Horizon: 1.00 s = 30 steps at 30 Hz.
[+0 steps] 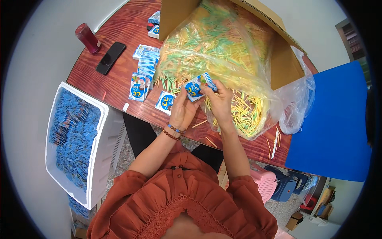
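Observation:
Between my hands is a small blue and white packet (193, 88), held tilted above the table's near edge. My left hand (184, 108) grips its lower left side, with beaded bracelets at the wrist. The fingers of my right hand (221, 104) pinch the packet's right end. Just left of my left hand, a similar packet (164, 102) lies flat, and an overlapping row of such packets (146, 63) stretches away behind it. Close beyond my hands, a clear plastic bag (223, 59) spills thin yellow, green and orange sticks (247, 113) onto the wood.
A cardboard box (289, 63) encloses the bag on the reddish wooden table (85, 75). A black phone (111, 58) and a red-filled bottle (88, 38) occupy the left side. Below left stands a white foam box (102, 119) of blue pieces. A blue panel (328, 123) borders the right.

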Motion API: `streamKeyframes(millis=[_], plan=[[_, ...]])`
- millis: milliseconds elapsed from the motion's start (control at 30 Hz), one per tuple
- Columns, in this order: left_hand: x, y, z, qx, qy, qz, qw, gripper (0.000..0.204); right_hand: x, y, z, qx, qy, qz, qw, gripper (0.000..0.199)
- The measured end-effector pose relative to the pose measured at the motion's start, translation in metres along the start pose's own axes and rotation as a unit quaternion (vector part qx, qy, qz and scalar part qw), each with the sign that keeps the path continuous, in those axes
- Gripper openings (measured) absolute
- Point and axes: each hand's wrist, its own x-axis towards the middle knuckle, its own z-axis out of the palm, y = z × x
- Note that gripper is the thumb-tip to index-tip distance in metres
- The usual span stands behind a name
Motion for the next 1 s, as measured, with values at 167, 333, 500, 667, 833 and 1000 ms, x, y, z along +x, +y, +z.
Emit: streamKeyframes(millis=[167,333,500,667,833,1000], plan=[[-0.009,0.041,-0.018,0.254,0.006,-0.015,0.967,0.032,0.014,-0.009,0.002,-0.17,-0.127,-0.036,0.976,0.014],[-0.012,0.064,-0.028,0.295,0.07,0.044,0.952,0.021,0.021,0.013,0.026,-0.035,-0.168,0.062,0.983,0.016],[-0.024,0.074,-0.034,0.225,0.117,0.148,0.956,0.017,0.025,0.028,0.058,-0.04,-0.175,0.043,0.983,0.017],[-0.044,0.089,-0.054,0.338,0.179,0.19,0.904,0.019,0.03,0.039,0.087,-0.086,-0.237,0.066,0.965,0.018],[-0.043,0.121,-0.057,0.455,0.242,0.309,0.799,0.031,0.046,0.062,0.133,-0.152,-0.214,-0.007,0.965,0.023],[-0.038,0.145,-0.099,0.755,0.222,0.318,0.528,0.053,0.055,0.081,0.16,-0.334,-0.168,-0.067,0.925,0.028]])
